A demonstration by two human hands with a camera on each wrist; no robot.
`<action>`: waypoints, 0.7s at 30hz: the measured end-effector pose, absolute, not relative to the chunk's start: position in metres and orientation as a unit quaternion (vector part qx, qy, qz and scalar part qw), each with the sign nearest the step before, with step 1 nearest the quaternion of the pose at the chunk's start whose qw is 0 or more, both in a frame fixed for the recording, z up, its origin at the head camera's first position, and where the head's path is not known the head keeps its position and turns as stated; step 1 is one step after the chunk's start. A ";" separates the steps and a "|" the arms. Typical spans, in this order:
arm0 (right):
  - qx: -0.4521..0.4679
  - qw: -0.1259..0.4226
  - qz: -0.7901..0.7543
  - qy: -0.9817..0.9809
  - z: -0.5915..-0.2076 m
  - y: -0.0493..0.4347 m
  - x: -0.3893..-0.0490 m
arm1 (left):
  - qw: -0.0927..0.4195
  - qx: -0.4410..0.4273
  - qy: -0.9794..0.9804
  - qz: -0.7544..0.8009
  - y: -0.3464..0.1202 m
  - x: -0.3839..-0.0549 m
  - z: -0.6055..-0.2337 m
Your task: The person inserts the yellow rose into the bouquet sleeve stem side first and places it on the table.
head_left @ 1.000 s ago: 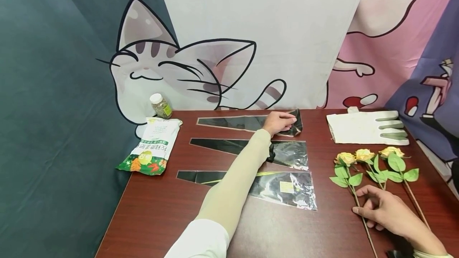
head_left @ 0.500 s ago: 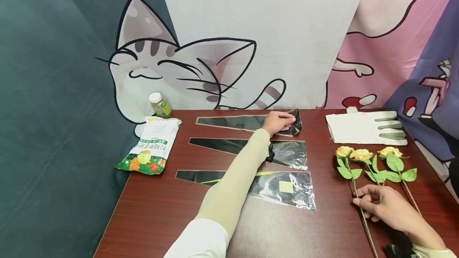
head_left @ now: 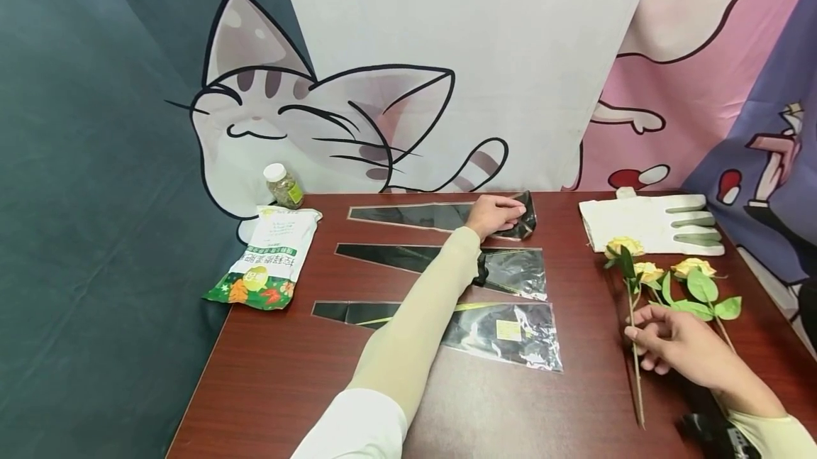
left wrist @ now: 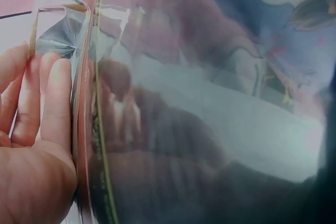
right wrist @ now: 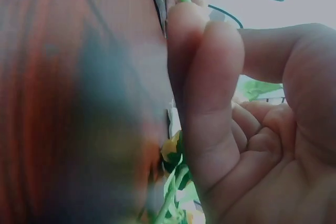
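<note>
My left hand (head_left: 493, 216) pinches the raised mouth of the farthest clear flower sleeve (head_left: 408, 215), which lies tapered end to the left at the table's back edge. In the left wrist view, finger and thumb grip a fold of film (left wrist: 65, 30). My right hand (head_left: 692, 349) pinches the stem of an artificial yellow rose (head_left: 623, 246) between thumb and fingers. That stem tilts up from the table, its bloom overlapping the white glove in the head view. Two more yellow roses (head_left: 692, 267) lie beyond the right hand, their stems partly hidden behind it.
Two other flower sleeves (head_left: 510, 331) lie under and in front of the left forearm. A white glove (head_left: 645, 225) rests at the back right. On the left are a white and green printed bag (head_left: 271, 257) and a white-capped jar (head_left: 284, 186).
My right hand has lifted the left rose from beside the others, raising its bloom and drawing its stem end up the table. My left hand stays on the sleeve's mouth.
</note>
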State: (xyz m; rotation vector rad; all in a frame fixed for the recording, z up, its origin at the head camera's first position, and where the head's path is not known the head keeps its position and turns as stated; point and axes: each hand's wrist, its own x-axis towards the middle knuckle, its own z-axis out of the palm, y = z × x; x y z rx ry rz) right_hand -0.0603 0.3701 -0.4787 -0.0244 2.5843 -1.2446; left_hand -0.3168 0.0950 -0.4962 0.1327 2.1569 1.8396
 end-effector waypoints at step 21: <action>-0.011 0.087 -0.516 0.852 -0.472 0.345 -0.132 | 0.169 0.039 0.721 0.671 0.098 -0.335 -0.514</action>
